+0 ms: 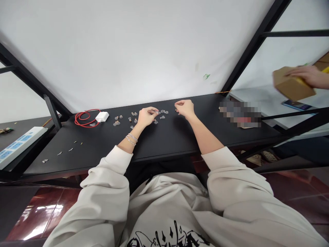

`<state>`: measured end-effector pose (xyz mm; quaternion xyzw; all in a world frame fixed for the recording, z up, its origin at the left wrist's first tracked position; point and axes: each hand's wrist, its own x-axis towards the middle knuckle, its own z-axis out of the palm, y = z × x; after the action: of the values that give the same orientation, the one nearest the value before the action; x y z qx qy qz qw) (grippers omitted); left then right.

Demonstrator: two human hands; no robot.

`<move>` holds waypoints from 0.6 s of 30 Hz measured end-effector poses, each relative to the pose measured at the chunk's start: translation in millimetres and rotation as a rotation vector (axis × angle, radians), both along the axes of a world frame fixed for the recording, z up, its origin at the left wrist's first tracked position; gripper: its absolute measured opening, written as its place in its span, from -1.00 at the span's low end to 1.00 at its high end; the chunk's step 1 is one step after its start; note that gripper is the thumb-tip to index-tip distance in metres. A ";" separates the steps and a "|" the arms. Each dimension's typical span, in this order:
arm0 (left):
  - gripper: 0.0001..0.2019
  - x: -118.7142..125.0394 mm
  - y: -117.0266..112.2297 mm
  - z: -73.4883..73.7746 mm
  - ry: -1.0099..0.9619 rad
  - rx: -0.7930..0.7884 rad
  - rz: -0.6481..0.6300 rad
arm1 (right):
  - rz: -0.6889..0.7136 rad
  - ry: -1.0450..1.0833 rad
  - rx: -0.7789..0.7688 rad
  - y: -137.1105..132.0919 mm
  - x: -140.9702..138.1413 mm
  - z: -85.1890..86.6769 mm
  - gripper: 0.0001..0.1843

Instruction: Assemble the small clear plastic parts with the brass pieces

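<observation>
My left hand (147,116) is over the middle of the black table, thumb and fingertips pinched at a small clear piece (158,112). Close to those fingertips lie more small transparent pieces (162,117). To the right, my right hand (185,108) is held with its fingers pinched together; what is between them is too small to make out. A tiny brownish bit (176,110) shows just below its fingertips. Left of my left hand, several clear pieces with brownish parts (117,122) are scattered on the tabletop.
A white charger block (102,117) with a coiled red cable (82,118) lies at the back left. Tiny slivers (71,149) dot the left front. A white power strip (22,145) stands far left. At right, another person's hand (308,74) holds a cardboard box (290,84).
</observation>
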<state>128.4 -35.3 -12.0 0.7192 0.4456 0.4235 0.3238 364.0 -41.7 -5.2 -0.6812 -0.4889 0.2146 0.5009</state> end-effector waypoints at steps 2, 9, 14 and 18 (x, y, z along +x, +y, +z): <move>-0.88 0.0 -0.2 0.1 0.000 -0.004 -0.004 | -0.068 -0.007 0.001 2.8 8.4 -1.1 -0.85; -0.87 0.0 -1.7 1.1 0.006 -0.019 -0.017 | -0.211 -0.070 -0.119 4.2 24.8 -2.3 -0.80; -0.86 0.0 -2.6 2.1 0.020 -0.026 -0.009 | -0.195 -0.126 -0.248 0.3 24.8 -0.9 -0.74; -0.87 0.0 -2.5 2.0 0.015 -0.011 -0.014 | -0.195 -0.135 -0.256 4.1 28.4 -5.2 -0.71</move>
<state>128.4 -37.8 -10.1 0.7237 0.4451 0.4135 0.3273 392.5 -37.6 -10.4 -0.7965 -0.4217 0.1795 0.3944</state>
